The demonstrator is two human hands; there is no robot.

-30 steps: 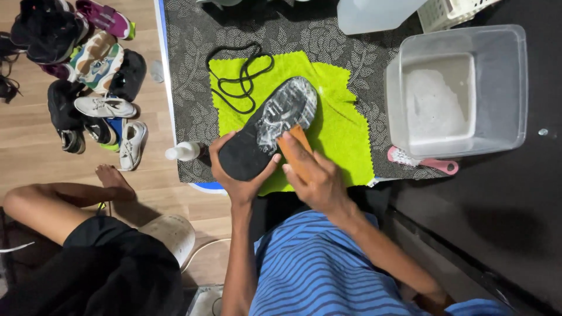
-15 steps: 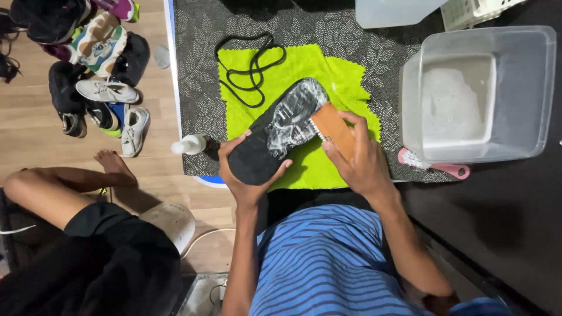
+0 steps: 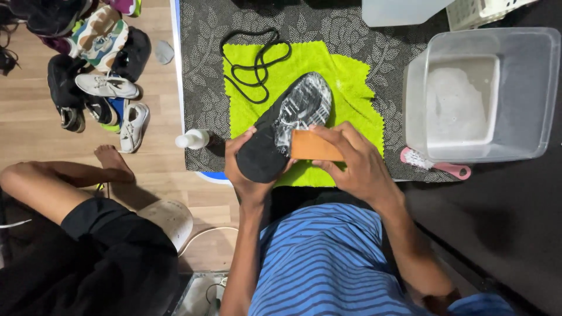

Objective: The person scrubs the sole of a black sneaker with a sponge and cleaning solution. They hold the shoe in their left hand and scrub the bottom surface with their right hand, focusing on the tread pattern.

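Two hands share the work: my left hand (image 3: 252, 169) cups the heel of a black insole (image 3: 281, 126), tilting it up so its soapy face is exposed, while my right hand (image 3: 357, 167) closes around a tan brush block (image 3: 313, 146) pressed to it. Beneath lies a green cloth (image 3: 345, 88), catching drips on the patterned surface (image 3: 202, 64); a foamy tub (image 3: 480, 93) stands just right.

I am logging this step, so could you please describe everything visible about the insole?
The insole is black, flat and foam-like, its toe half covered in white suds. It lies slanted above the green cloth, heel toward the person. The left hand grips its heel; the right hand presses a wooden-backed brush to its middle.
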